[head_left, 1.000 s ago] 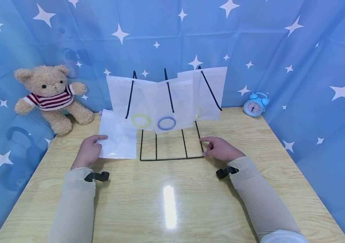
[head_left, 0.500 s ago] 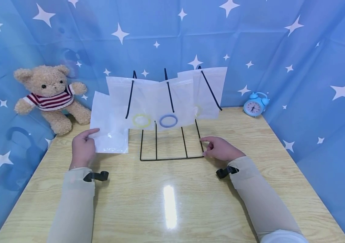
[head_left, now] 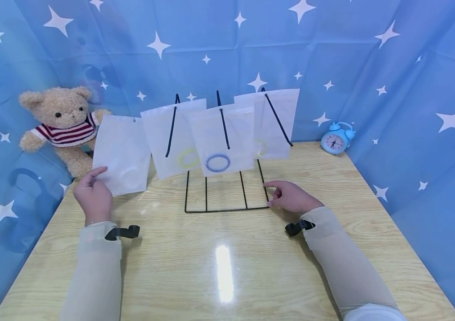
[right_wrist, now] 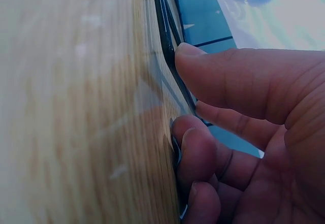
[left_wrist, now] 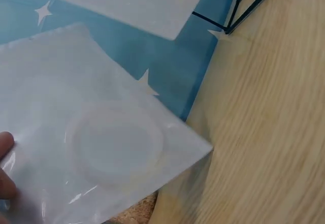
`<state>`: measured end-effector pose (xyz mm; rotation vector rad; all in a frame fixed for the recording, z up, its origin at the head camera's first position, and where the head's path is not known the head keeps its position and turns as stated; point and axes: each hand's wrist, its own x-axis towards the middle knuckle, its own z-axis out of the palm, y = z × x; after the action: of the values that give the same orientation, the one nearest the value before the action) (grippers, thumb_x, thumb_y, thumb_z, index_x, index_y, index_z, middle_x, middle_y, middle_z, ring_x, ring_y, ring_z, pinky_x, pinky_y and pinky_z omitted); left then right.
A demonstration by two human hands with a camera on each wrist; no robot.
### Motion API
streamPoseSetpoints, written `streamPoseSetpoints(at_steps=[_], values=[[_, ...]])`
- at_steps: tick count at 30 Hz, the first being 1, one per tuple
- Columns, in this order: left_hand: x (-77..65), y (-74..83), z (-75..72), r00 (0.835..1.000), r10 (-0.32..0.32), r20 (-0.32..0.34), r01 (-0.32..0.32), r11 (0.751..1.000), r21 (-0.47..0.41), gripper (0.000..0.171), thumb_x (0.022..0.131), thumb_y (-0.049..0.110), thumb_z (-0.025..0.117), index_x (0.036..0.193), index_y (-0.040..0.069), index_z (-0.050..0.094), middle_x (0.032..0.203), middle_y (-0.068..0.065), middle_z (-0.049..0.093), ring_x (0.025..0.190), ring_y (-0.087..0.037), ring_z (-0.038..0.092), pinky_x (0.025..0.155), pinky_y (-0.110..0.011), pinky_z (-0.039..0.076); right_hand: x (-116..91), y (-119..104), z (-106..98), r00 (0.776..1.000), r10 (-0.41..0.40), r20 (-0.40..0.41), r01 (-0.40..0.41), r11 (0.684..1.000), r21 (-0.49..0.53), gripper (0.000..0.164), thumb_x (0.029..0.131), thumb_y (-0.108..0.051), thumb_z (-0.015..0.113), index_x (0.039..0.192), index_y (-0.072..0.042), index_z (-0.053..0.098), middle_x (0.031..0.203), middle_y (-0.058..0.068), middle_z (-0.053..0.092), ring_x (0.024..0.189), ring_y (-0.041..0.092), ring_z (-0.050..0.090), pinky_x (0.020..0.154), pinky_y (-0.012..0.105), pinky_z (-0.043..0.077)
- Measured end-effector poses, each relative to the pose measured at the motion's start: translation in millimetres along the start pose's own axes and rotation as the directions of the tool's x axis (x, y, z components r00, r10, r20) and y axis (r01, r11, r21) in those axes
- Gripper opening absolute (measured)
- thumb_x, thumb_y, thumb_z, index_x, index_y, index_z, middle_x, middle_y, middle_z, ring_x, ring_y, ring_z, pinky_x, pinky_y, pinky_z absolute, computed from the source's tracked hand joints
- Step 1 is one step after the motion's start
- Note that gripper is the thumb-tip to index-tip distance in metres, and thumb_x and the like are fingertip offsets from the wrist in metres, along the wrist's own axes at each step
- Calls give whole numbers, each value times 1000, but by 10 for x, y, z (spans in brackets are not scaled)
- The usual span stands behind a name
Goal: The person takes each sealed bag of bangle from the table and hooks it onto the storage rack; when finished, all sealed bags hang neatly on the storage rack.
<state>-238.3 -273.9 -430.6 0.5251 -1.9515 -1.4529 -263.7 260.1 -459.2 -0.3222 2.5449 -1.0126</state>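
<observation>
My left hand [head_left: 95, 198] pinches the lower left edge of a white, see-through plastic bag [head_left: 120, 151], held up in front of the teddy bear. A small hole shows near the bag's top edge, and a pale ring [left_wrist: 114, 145] is visible inside it in the left wrist view. My right hand [head_left: 291, 196] grips the front right corner of a black wire display rack [head_left: 227, 210], thumb at the corner and index finger along the side wire. On the rack's prongs hang three similar bags: one with a yellow-green ring [head_left: 188, 158], one with a blue ring [head_left: 218, 163], and a right-hand bag [head_left: 281, 116] with a faint yellowish ring.
A teddy bear [head_left: 67, 111] in a striped sweater sits at the back left of the wooden table [head_left: 179, 267]. At the back right stands a blue alarm clock [head_left: 334, 140]. A blue star-patterned curtain [head_left: 195, 26] closes off the back and sides.
My left hand has drawn the bag leftward and up, away from the rack and across the bear. The left hanging bag has swung to a tilt. My right hand has stayed at the rack.
</observation>
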Motion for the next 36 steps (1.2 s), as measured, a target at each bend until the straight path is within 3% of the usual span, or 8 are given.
streamPoseSetpoints(at_steps=[2, 8, 17, 22, 26, 28, 33, 36], values=[[19, 11, -29, 999, -7, -46, 6, 999, -36, 52, 103, 0, 35, 116, 15, 82, 113, 8, 66, 101, -6, 53, 90, -22, 39, 1, -1, 0, 1000, 1, 0, -1, 1000, 3, 65, 97, -21, 76, 157, -15, 51, 91, 8, 62, 72, 24, 53, 63, 35, 46], [104, 37, -145, 992, -59, -110, 34, 975, -218, 50, 101, -4, 37, 108, 10, 84, 95, 11, 64, 92, -6, 50, 85, -24, 37, 4, -2, 1, 1000, 7, -4, -7, 1000, -8, 66, 97, -21, 77, 157, -15, 51, 91, 8, 62, 74, 24, 53, 64, 35, 46], [196, 74, -315, 974, -186, -127, 99, 861, -499, 48, 93, -10, 37, 100, 0, 83, 94, 0, 63, 85, -14, 50, 73, -26, 39, 7, -7, 1, 1000, 6, -6, -6, 1000, -9, 65, 97, -20, 77, 156, -15, 52, 89, 7, 62, 72, 24, 53, 64, 35, 46], [228, 46, -345, 972, -205, -115, 82, 755, -651, 48, 85, -19, 34, 99, -10, 79, 99, -7, 62, 89, -19, 55, 79, -31, 44, 8, -4, 2, 1000, 1, -4, -1, 1000, -3, 65, 97, -20, 77, 157, -14, 52, 90, 7, 62, 73, 24, 53, 64, 35, 46], [233, 67, -309, 982, -165, -90, 36, 637, -770, 43, 81, -27, 35, 94, -17, 75, 91, -13, 59, 80, -21, 55, 66, -28, 48, 8, -1, -2, 1000, 2, -1, -2, 1000, 1, 65, 97, -20, 77, 157, -14, 52, 90, 7, 62, 73, 24, 53, 64, 35, 46], [228, 80, -277, 991, -126, -54, 34, 605, -796, 41, 81, -30, 35, 89, -18, 74, 87, -14, 56, 79, -21, 52, 60, -26, 47, 6, -4, -4, 1000, 3, -1, -3, 1000, 0, 65, 97, -20, 77, 157, -14, 52, 91, 7, 62, 74, 24, 53, 64, 35, 46], [157, 101, -209, 993, -48, 112, 117, 629, -768, 45, 84, -31, 34, 81, -13, 75, 96, -10, 57, 97, -20, 53, 82, -24, 49, 3, -14, -4, 1000, 4, -4, -4, 1000, -10, 65, 97, -20, 77, 157, -15, 52, 91, 7, 62, 74, 24, 53, 65, 35, 46], [107, 115, -168, 984, -8, 177, 139, 659, -739, 47, 85, -31, 35, 78, -9, 76, 90, -7, 61, 93, -18, 55, 84, -23, 49, -1, -19, -2, 1000, 4, -8, -4, 1000, -21, 65, 97, -21, 77, 157, -15, 52, 91, 7, 62, 75, 24, 53, 65, 35, 46]])
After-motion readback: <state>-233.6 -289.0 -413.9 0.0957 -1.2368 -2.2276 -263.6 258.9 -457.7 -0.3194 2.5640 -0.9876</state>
